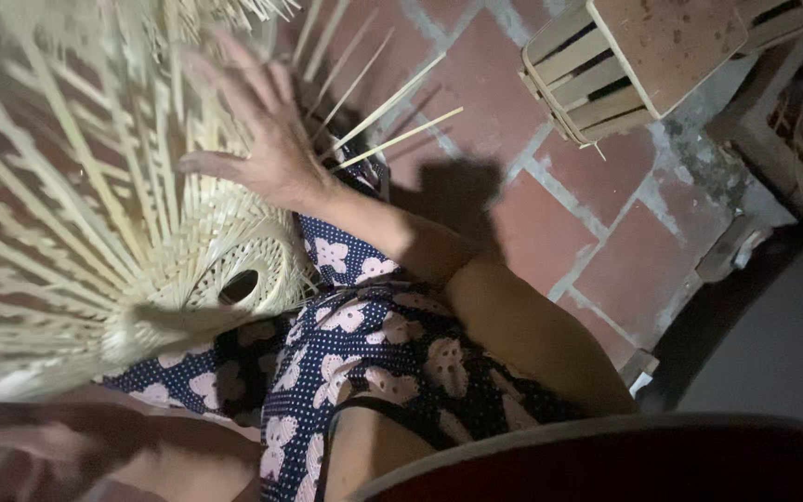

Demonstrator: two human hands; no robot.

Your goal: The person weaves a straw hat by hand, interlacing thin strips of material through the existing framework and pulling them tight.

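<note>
The half-woven bamboo basket (95, 223) lay across the person's lap, tipped on its side so that its round woven base with a dark central hole faced the camera and its loose pale strips fanned out to the upper left and upward. Its long axis ran from the lap away toward the top left, with free strip ends poking out past the hand toward the brick floor (550, 186). The right hand (267, 149) rested on the upper right flank of the basket, palm down, fingers spread flat across the strips, touching them rather than pinching any single one. It was the nearer hand, and the only one clearly seen. The left hand (25, 442) showed only as a blur at the lower left corner, beneath the basket's edge; whether it gripped anything could not be told. The lap was covered by dark blue patterned cloth (364, 344). Well apart, at the upper right, stood a slatted wooden stool (625, 65) on the floor.
</note>
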